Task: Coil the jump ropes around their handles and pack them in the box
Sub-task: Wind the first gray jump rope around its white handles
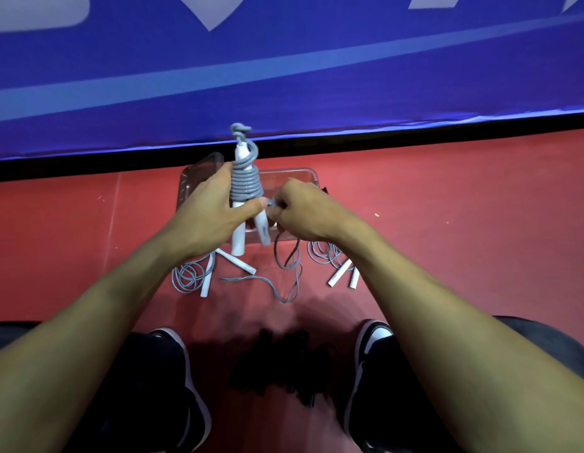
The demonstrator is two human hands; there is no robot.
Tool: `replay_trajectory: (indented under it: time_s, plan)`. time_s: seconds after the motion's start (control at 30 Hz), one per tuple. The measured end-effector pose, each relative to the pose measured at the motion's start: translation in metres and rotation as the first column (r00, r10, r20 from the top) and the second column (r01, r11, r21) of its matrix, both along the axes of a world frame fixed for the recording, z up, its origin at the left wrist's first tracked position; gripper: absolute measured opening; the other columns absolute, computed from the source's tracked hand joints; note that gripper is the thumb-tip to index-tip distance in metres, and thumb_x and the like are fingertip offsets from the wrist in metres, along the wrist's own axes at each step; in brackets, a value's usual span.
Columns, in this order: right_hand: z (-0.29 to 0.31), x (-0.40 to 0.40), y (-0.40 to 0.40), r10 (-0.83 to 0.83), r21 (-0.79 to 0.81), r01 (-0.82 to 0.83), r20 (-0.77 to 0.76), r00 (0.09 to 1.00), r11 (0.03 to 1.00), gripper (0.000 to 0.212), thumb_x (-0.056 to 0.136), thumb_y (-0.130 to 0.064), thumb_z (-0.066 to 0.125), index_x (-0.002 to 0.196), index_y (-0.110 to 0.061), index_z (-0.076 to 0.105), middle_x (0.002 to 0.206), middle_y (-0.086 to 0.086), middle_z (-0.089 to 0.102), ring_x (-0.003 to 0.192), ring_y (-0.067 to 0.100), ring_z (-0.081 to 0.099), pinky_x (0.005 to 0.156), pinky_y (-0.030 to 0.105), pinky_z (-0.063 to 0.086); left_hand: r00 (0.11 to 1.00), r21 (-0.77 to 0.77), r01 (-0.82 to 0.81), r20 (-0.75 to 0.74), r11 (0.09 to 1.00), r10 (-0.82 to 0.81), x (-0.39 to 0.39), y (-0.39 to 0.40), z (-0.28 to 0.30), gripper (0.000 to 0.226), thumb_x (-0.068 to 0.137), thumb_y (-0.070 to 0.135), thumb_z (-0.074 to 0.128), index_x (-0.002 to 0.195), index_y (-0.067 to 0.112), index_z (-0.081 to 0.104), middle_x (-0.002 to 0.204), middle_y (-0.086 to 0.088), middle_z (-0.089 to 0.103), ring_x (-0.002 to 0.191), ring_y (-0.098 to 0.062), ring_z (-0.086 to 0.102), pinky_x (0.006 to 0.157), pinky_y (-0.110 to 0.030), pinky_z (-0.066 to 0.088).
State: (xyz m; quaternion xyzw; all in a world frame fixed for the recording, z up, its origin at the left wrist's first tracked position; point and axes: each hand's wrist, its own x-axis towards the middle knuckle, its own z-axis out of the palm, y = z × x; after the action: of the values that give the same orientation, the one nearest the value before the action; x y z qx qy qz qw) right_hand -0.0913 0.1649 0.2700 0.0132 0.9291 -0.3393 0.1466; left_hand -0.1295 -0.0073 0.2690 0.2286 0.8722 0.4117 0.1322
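Two white handles point(243, 220) are gripped together by the left hand point(209, 214), thumb pressed across them just under the grey coil point(246, 183). The cord point(285, 256) is pinched by the curled fingers of the right hand point(300, 212), right beside the thumb; the free tail hangs to the red floor point(88, 240) and loops there.

The clear box point(303, 178) sits on the floor behind the hands, and its contents cannot be told. Two more ropes lie loose: left rope point(192, 273) and right rope point(333, 259), each with white handles.

Risks, as judged:
- The coil could spring loose if thumb pressure is eased before the tail is secured.
- The handles splay at the bottom, so turns could slide off the lower ends.
- The trailing tail could snag the left rope's handle, which it lies near.
- If wound slack, the bundle may be too bulky for the box.
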Motion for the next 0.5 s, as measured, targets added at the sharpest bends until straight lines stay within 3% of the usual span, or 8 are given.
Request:
replay_trajectory:
  time_s: [0.1,0.23,0.37,0.5]
  plan:
    - [0.003,0.002,0.002,-0.006,0.008,0.006,0.002,1.0,1.0,0.036,0.098,-0.031,0.057,0.079,-0.002,0.066,0.087,0.02,0.071,0.086,0.036,0.064,0.072,0.041,0.052,0.999,0.043,-0.026,0.023,0.999,0.025,-0.001,-0.002,0.002,0.027,0.09,0.025,0.069,0.113,0.022,0.054,0.096,0.005,0.065,0.082,-0.013,0.06,0.081,-0.041,0.051]
    - [0.009,0.003,0.0,0.016,-0.053,-0.013,0.041,0.999,0.999,0.045,0.097,-0.041,0.062,0.074,-0.003,0.065,0.071,0.009,0.064,0.065,0.025,0.054,0.061,0.034,0.042,0.99,0.135,-0.08,0.127,0.988,0.063,-0.001,-0.002,0.007,0.03,0.082,0.018,0.072,0.102,0.012,0.05,0.085,-0.005,0.068,0.073,-0.021,0.065,0.071,-0.045,0.054]
    - [0.012,0.004,-0.001,0.035,-0.105,-0.028,0.057,0.998,0.994,0.044,0.099,-0.035,0.06,0.059,-0.017,0.052,0.057,-0.003,0.045,0.051,0.012,0.039,0.051,0.027,0.031,0.978,0.177,-0.104,0.196,0.979,0.069,0.002,0.003,0.007,0.028,0.09,0.006,0.067,0.104,0.007,0.043,0.076,-0.004,0.065,0.06,-0.009,0.064,0.059,-0.027,0.053]
    - [0.01,0.003,-0.002,0.039,-0.148,-0.035,0.027,0.999,0.988,0.034,0.103,-0.025,0.051,0.077,-0.013,0.068,0.061,-0.005,0.051,0.051,0.006,0.044,0.054,0.025,0.034,0.965,0.219,-0.117,0.254,0.969,0.059,0.0,0.002,0.003,0.029,0.095,0.004,0.063,0.1,0.015,0.037,0.072,-0.003,0.069,0.058,-0.017,0.062,0.062,-0.036,0.051]
